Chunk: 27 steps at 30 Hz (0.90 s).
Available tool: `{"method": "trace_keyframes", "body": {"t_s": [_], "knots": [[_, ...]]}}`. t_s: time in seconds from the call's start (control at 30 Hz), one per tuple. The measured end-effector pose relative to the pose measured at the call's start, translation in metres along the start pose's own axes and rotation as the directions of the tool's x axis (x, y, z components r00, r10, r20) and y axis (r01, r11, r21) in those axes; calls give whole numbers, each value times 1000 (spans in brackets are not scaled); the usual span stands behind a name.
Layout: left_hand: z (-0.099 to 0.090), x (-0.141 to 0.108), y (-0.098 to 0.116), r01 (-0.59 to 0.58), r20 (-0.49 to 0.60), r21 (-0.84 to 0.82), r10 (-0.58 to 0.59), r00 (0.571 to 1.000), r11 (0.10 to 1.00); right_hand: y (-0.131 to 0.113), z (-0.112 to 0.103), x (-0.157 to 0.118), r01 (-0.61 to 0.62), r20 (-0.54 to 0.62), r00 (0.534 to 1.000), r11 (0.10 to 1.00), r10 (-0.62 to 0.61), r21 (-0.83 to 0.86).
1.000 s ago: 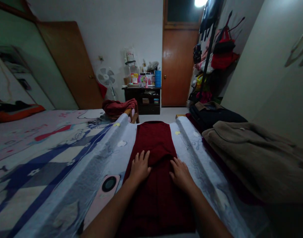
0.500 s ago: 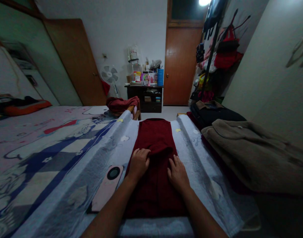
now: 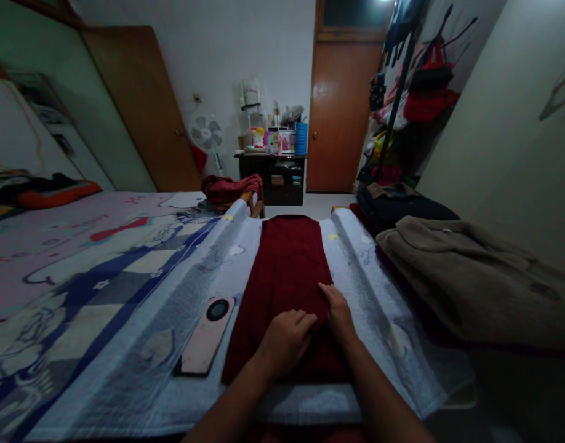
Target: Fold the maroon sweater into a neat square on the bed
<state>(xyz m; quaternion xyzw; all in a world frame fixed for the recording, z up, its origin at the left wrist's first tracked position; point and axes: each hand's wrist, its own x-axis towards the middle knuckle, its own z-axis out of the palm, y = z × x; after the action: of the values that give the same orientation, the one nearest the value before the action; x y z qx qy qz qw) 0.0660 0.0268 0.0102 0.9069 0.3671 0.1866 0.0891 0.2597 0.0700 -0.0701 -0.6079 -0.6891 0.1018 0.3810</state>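
A dark red garment [image 3: 292, 264], folded into a long narrow shape, lies flat on the light blue patterned bed cover [image 3: 236, 271]. Over its lower half my left hand [image 3: 289, 335] is closed, its curled fingers pinching the cloth. At the garment's right edge rests my right hand [image 3: 338, 311], thumb and fingers drawn together on the fabric. What is between the fingertips is partly hidden. To the left of the garment lies a pink phone [image 3: 206, 341], its round black camera ring facing up.
A brown coat [image 3: 467, 277] and dark folded clothes [image 3: 405, 209] are piled on the right. Another reddish cloth [image 3: 229, 187] hangs over the wooden bed end. A patterned pink and blue bedspread [image 3: 125, 246] spreads to the left. Beyond stand a fan [image 3: 206, 132] and a dark cabinet [image 3: 271, 184].
My left hand has moved right and nearer to me across the garment. The raised fold in the cloth's middle now lies flat. My right hand has shifted slightly to the garment's right edge.
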Motion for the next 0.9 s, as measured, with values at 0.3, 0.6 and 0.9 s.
{"method": "trace_keyframes", "body": {"t_s": [0.3,0.6,0.9], "knots": [[11,-28,-4,219,-47,71,-216,975,973,-2,-10,4,-114,-48,991,982,122,149],[2,-27,2,105,-12,89,-104,994,990,-39,-32,-22,-220,87,971,975,221,-19],[1,-25,4,82,49,-4,-82,995,997,-33,-35,-32,-316,109,947,938,303,142]]}}
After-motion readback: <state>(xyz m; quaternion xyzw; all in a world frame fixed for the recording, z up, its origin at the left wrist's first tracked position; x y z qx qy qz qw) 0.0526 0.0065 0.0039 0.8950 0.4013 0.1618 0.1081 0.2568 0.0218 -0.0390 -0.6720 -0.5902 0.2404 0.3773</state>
